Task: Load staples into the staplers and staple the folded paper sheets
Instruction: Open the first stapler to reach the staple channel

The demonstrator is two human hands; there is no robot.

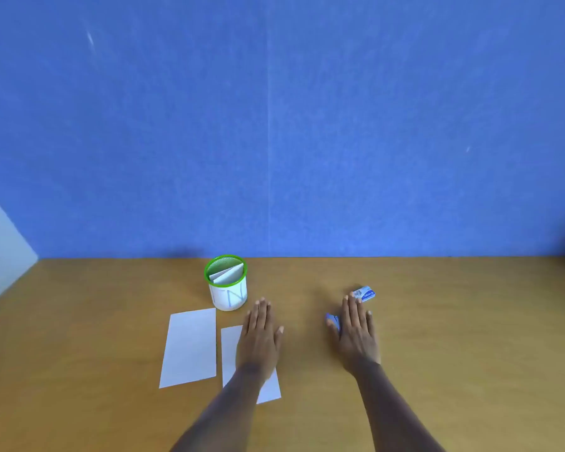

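Note:
Two folded white paper sheets lie on the wooden table: one (190,347) at the left, another (230,350) partly under my left hand (258,337), which rests flat, palm down, fingers together. My right hand (356,334) also lies flat on the table. A small blue stapler (332,320) peeks out beside its thumb, mostly hidden. A blue and white staple box (365,293) sits just beyond my right fingertips. A green-rimmed mesh cup (226,283) with a white label holds more folded sheets.
The wooden table (437,321) ends at a blue wall (274,125) behind the cup. A white panel (0,243) stands at the far left.

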